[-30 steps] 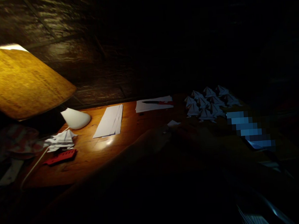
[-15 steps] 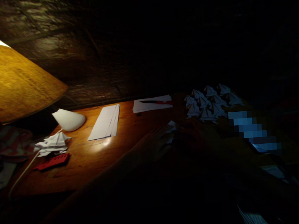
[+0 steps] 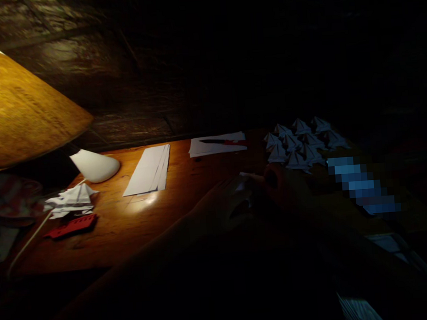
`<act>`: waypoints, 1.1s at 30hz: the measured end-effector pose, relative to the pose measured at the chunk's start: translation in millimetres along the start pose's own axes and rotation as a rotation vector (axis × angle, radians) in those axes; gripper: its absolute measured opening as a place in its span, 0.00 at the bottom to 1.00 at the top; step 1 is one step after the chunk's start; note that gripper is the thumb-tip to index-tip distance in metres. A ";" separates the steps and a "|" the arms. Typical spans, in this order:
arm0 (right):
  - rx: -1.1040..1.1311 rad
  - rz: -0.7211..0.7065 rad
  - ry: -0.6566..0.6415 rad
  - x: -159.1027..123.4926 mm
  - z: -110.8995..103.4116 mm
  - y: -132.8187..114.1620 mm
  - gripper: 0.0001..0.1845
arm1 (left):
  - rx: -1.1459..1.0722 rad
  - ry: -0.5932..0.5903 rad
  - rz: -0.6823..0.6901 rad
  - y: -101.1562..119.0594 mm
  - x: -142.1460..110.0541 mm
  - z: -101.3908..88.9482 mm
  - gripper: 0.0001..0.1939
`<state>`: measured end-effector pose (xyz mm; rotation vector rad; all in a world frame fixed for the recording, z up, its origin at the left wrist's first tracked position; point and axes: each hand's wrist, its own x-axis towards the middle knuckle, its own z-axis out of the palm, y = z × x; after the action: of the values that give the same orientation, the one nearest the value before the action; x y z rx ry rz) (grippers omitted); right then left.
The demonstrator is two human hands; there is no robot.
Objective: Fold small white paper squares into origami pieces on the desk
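In deep shadow at the middle of the table, my left hand (image 3: 226, 203) is closed on a small piece of folded white paper (image 3: 241, 186). My right hand (image 3: 283, 187) meets it from the right, fingers curled at the paper's edge. Most of the paper is hidden between the hands, and its shape is hard to make out. Behind my right hand stand several folded paper figures (image 3: 295, 144), pointed on top and grouped in rows. A knife (image 3: 221, 142) with a dark blade and red handle lies on white sheets (image 3: 198, 149) at the back.
A stack of white paper strips (image 3: 148, 170) lies left of centre on the wooden table (image 3: 131, 239). Further left are a lamp with a white base (image 3: 95, 166) and yellow shade (image 3: 23, 105), crumpled folded paper (image 3: 72, 200) and a red object (image 3: 72, 226). A blurred-out bluish screen (image 3: 363, 183) is right.
My right hand has turned, its thumb and finger now curled into a ring by the paper. The paper between my hands shows less. The view has shifted slightly.
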<state>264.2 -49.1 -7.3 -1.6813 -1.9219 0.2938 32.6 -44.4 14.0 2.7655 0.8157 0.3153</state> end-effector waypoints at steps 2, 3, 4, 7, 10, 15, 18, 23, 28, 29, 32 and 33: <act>0.052 -0.026 0.029 -2.4 3.8 -0.3 0.06 | -0.050 0.000 0.006 -2.0 0.2 0.0 0.26; 0.082 -0.039 0.039 -3.6 5.6 -0.1 0.07 | -0.070 0.003 0.006 -2.9 0.3 0.5 0.25; 0.110 -0.051 0.046 -4.5 7.1 0.3 0.09 | -0.082 0.005 0.008 -4.0 0.3 1.4 0.25; 0.179 -0.055 0.052 -5.9 9.5 2.4 0.12 | -0.064 0.019 0.005 -8.4 -0.7 5.0 0.26; 0.213 -0.034 0.043 -5.7 9.0 4.4 0.10 | -0.017 0.037 -0.013 -12.9 -2.1 6.8 0.27; 0.243 0.057 0.051 -1.9 9.1 6.5 0.13 | 0.043 0.032 -0.006 -16.6 -1.4 4.9 0.26; 0.247 0.089 0.040 5.3 7.4 7.6 0.14 | 0.081 0.045 -0.008 -15.4 -1.1 4.9 0.25; 0.057 0.088 -0.085 14.0 -2.7 0.5 0.16 | 0.090 0.058 -0.041 -12.5 -3.6 6.4 0.25; -0.106 -0.180 -0.020 2.1 -6.0 -8.7 0.14 | 0.100 0.036 -0.040 -14.8 -4.3 8.0 0.25; -0.132 -0.236 -0.025 -0.9 -5.7 -8.9 0.12 | 0.103 0.033 -0.039 -15.3 -4.2 8.2 0.24; -0.132 -0.369 -0.074 -7.0 -3.2 -6.0 0.11 | 0.106 0.030 -0.042 -16.5 -3.6 8.4 0.22; -0.121 -0.403 -0.088 -7.9 -1.9 -4.5 0.12 | 0.105 0.029 -0.042 -17.0 -3.5 8.5 0.23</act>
<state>261.8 -58.0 -5.6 -1.3268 -2.3279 0.0976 23.5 -33.9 0.6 2.8423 0.9210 0.3147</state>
